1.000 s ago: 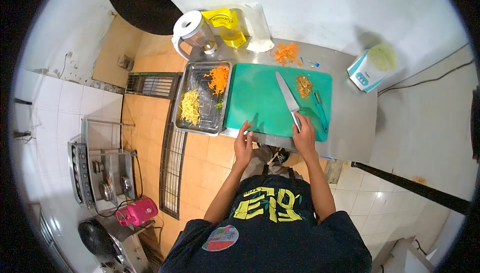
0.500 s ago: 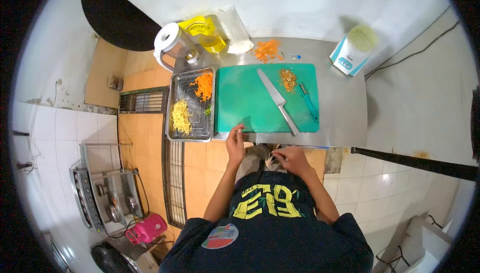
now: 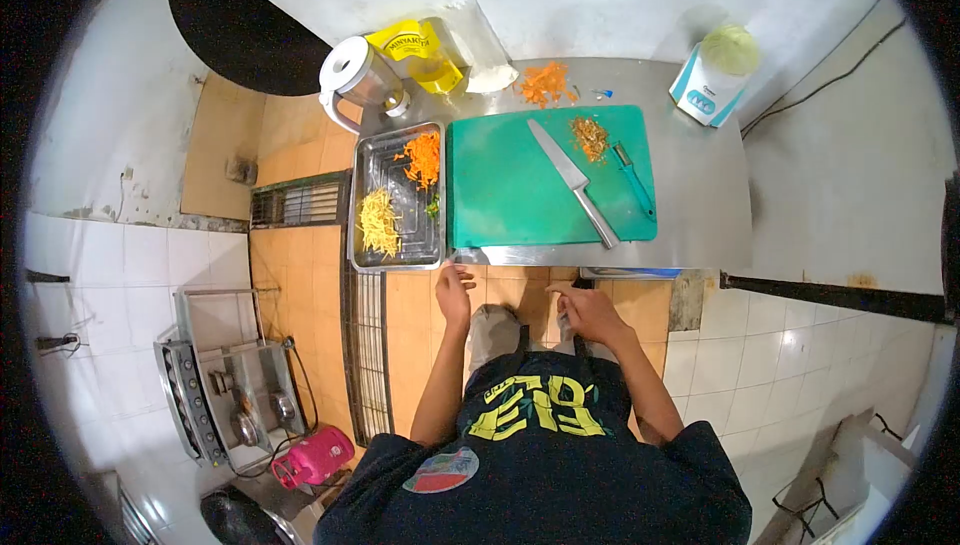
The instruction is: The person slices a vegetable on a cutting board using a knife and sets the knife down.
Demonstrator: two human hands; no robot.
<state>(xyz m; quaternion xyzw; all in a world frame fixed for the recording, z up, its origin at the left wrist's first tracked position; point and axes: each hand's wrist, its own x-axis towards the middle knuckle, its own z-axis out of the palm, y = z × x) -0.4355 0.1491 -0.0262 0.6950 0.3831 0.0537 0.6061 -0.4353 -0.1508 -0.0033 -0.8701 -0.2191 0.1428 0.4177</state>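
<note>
My left hand (image 3: pixel 455 295) is just off the table's front edge, near the corner of the metal tray (image 3: pixel 361 263); its fingers are loosely apart and hold nothing. In front of my body, below the table edge, is my right hand (image 3: pixel 590 315), its index finger stretched out and nothing visible in it. Shredded carrot (image 3: pixel 423 158), pale yellow strips (image 3: pixel 379 223) and a little chopped green (image 3: pixel 433 207) lie in the tray. On the green cutting board (image 3: pixel 505 185) rest a knife (image 3: pixel 572 180), a peeler (image 3: pixel 633 181) and a small pile of brownish chopped bits (image 3: pixel 589 139).
Behind the board are orange peelings (image 3: pixel 545 83), a yellow pouch (image 3: pixel 415 53), a white plastic bag (image 3: pixel 490 70) and a blender jug (image 3: pixel 365 80). A blender base (image 3: pixel 703 93) stands at the back right. On the floor side at left are a stove (image 3: pixel 190 395) and pink gas cylinder (image 3: pixel 315 455).
My left hand has come off the board's front edge, down and left. My right hand has shifted slightly right, its index finger now extended. The view has shifted, moving the table up and right.
</note>
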